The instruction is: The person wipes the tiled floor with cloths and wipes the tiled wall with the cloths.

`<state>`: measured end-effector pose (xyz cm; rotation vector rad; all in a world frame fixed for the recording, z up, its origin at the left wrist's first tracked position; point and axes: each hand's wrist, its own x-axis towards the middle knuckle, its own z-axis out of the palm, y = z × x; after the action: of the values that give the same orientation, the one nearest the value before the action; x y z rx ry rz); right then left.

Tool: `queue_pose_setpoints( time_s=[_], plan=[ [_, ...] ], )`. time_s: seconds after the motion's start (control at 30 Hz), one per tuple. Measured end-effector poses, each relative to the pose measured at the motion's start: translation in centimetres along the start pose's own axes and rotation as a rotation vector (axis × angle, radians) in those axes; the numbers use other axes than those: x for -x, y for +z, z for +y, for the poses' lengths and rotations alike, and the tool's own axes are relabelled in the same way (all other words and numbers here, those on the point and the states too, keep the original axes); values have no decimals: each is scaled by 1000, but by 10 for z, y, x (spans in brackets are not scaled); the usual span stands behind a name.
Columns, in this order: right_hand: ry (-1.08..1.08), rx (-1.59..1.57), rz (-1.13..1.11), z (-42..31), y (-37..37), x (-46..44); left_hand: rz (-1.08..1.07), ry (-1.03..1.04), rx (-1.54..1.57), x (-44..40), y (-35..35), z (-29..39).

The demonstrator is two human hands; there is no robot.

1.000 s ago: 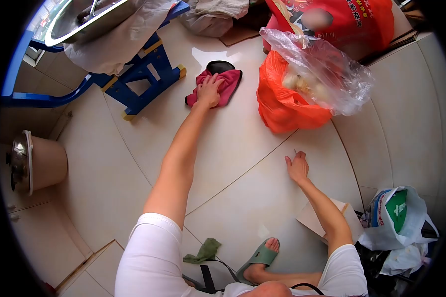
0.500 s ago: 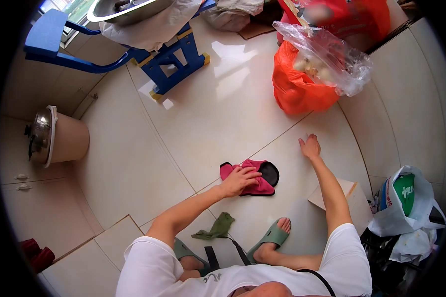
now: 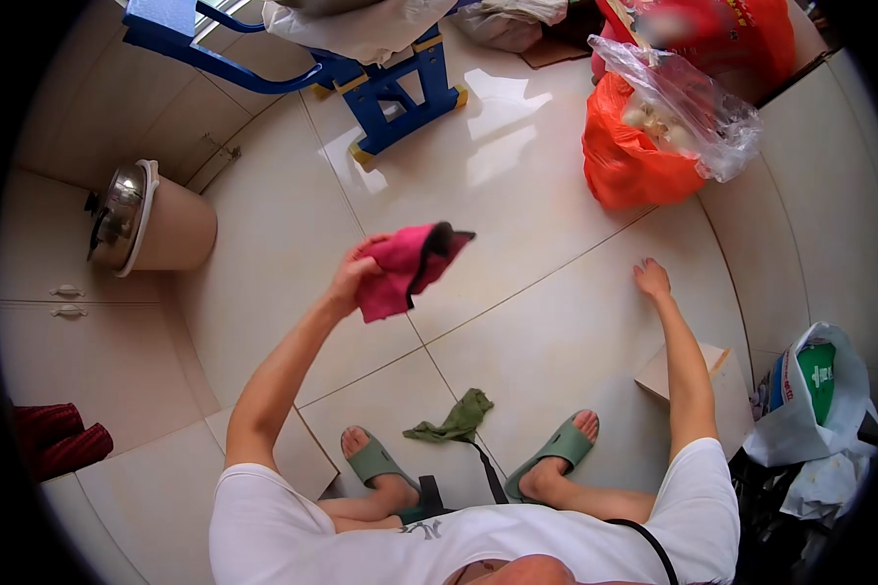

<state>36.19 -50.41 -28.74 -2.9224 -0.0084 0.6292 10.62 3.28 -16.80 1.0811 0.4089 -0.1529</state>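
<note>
My left hand (image 3: 346, 278) is closed on a pink cloth item with black trim (image 3: 392, 273), held up above the tiled floor left of the middle. The item is folded or bunched, so its exact kind does not show. My right hand (image 3: 653, 279) is stretched out over the floor on the right, fingers apart, with nothing in it. It is nearest to the orange plastic bag (image 3: 626, 161). A crumpled green cloth (image 3: 461, 417) lies on the floor between my feet, beside a dark strap.
A blue folding stool (image 3: 400, 102) stands at the top, partly covered by white plastic. A lidded beige bucket (image 3: 178, 226) is at the left. A cardboard box (image 3: 717, 375) sits under my right forearm, with a white bag (image 3: 790, 429) beyond it. Dark red items (image 3: 59, 439) lie far left.
My left hand has lifted the pink cloth item off the floor and moved it left and away from me. My right hand stays stretched out. The view has shifted slightly.
</note>
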Motion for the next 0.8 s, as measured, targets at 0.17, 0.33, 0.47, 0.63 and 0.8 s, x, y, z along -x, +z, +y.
queue_pose_setpoints(
  time_s=[0.17, 0.33, 0.47, 0.63, 0.8],
  plan=[
    [5, -5, -24, -5, 0, 0, 385, 266, -329, -47, -104, 48],
    [2, 98, 7, -24, 8, 10, 696, 331, -1249, -127, -201, -43],
    [-62, 91, 66, -16, 15, 17, 719, 417, -1361, -151, -102, -65],
    [-114, 76, 80, -11, 17, 14, 281, 593, -1315, -145, 11, -97],
    [-130, 76, 53, -12, 14, 15, -162, 473, -1134, -47, 99, -171]
  ],
)
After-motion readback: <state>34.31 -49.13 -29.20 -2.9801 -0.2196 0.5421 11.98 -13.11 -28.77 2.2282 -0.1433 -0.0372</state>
